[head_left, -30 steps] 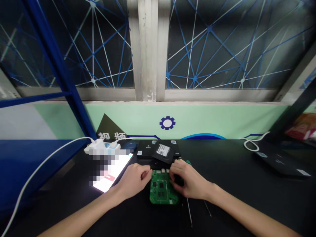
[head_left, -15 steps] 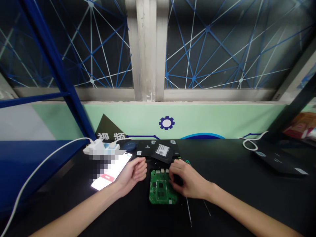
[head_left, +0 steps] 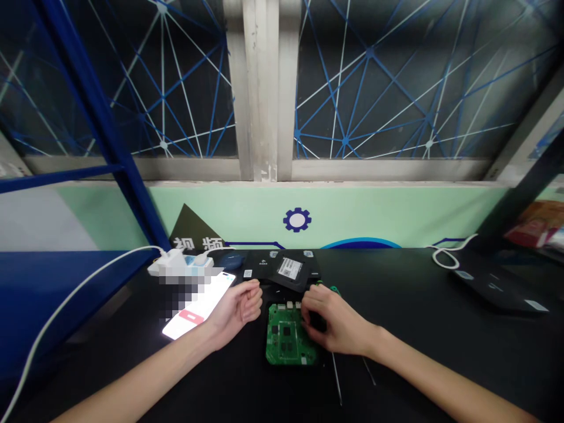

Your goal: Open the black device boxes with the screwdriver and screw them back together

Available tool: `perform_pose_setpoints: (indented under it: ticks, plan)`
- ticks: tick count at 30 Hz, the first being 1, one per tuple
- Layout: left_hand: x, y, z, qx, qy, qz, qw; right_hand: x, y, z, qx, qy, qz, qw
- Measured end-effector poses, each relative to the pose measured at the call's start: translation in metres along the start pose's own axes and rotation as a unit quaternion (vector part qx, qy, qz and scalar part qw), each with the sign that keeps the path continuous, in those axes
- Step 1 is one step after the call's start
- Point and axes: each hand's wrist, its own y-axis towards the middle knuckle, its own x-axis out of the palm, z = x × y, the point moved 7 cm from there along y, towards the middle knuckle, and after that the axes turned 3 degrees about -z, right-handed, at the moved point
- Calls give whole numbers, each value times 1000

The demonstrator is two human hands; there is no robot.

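Note:
A green circuit board (head_left: 286, 338) lies in a dark square shell on the black table, with light-coloured connectors along its far edge. My right hand (head_left: 332, 320) is closed at the board's right side, fingertips bent down onto that edge; what they grip, if anything, is hidden. My left hand (head_left: 238, 311) is curled closed left of the board, apart from it. Its palm is hidden. Beside the left wrist lies a phone (head_left: 211, 302) with its screen lit. Two thin metal shafts, one a screwdriver-like rod (head_left: 337, 379), stick out from under my right hand.
Behind the board lie a black cover with a white label (head_left: 291, 269) and flat black boxes (head_left: 258, 265). A white power strip (head_left: 180, 262) with a cable and a dark blue mouse-like object (head_left: 231, 261) sit back left. Another black device (head_left: 497, 291) lies far right.

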Motion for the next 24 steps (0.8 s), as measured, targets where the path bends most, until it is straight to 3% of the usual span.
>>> perform_pose_setpoints:
  ticks: [16,24]
  plan:
    - [-4,2,-3,-7,3,26,1000,1,1,-1,-1,-19,-4,1000]
    - [0,1,0,7,19,20,1000,-6,0,-1,17,-39,34,999]
